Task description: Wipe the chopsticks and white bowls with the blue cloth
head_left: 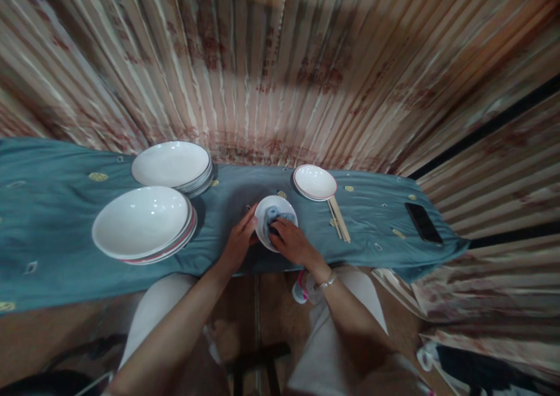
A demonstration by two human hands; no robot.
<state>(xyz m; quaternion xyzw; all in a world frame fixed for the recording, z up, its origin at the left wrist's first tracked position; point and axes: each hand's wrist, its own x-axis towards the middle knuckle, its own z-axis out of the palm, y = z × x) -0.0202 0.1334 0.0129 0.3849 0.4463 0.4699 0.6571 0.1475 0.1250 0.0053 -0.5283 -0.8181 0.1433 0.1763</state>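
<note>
A small white bowl [261,228] is tilted up at the near edge of the table, between my two hands. My left hand [242,232] grips its left rim, thumb along the edge and fingers partly hidden behind it. Inside the bowl lies a bunched blue-grey cloth [272,212]. My right hand [289,238] has its fingers curled on this cloth, pressing it against the bowl's inner surface. The fingertips of the right hand are partly sunk in the cloth.
Two stacks of large white plates, the far stack [172,164] and the near stack [140,224], stand at left. Rightward are small stacked dishes [315,181], wooden chopsticks [339,220] and a black phone [423,222] on the teal tablecloth [371,209]. A pleated curtain [262,63] hangs behind.
</note>
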